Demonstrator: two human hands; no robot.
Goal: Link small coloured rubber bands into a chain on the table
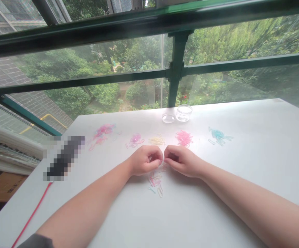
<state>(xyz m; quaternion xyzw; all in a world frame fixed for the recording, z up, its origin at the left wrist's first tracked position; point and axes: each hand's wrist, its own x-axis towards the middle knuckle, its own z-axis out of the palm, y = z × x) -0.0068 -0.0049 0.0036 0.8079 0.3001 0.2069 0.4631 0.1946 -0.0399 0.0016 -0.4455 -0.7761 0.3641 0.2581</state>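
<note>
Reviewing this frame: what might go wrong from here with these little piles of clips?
The purple pile and yellow pile lie close together, so a nudge could mix their colours.

The left hand and right hand are right by the loose mixed clips; a stray finger might scatter them.

The clear jar stands near the far edge of the table, so a hard bump could perhaps tip it.

Clip piles (pixel 184 138) on table (pixel 258 158), jar (pixel 184 115) behind, lid (pixel 168 119) left of jar
</note>
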